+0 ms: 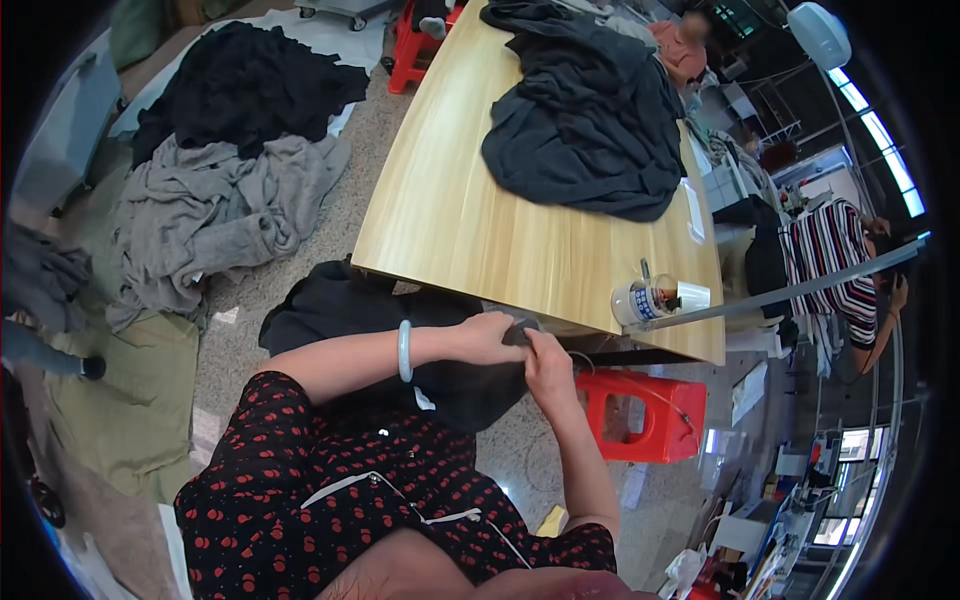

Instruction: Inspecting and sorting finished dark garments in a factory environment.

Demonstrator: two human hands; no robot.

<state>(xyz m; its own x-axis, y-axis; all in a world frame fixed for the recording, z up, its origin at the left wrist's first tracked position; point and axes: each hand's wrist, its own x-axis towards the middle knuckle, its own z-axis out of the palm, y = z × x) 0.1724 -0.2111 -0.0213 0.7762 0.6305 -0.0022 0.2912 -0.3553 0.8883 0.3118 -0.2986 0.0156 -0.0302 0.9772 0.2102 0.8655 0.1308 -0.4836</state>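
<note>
Far left, on the floor: one grey garment heap with one black heap behind it, both well apart from the hands.

Centre, below the table's near edge: one black garment hangs in front of the person. Long axis runs roughly left-right, from the bulk at lower left up to the bunched end at the hands. Bulk lies left of and below both hands.

Left hand, pale bangle on that wrist, is curled closed over the top of the bunched fabric. Right hand sits just beside it, touching, fingers pinched closed on the same bunch from the right. Both equally near; the grip point is between them.

Table: one dark garment pile at the far end, one small container with one white cup near the right corner.

Right of the hands, under the table: one red stool. Second red stool at the far end. A person in a striped top at the far right.
</note>
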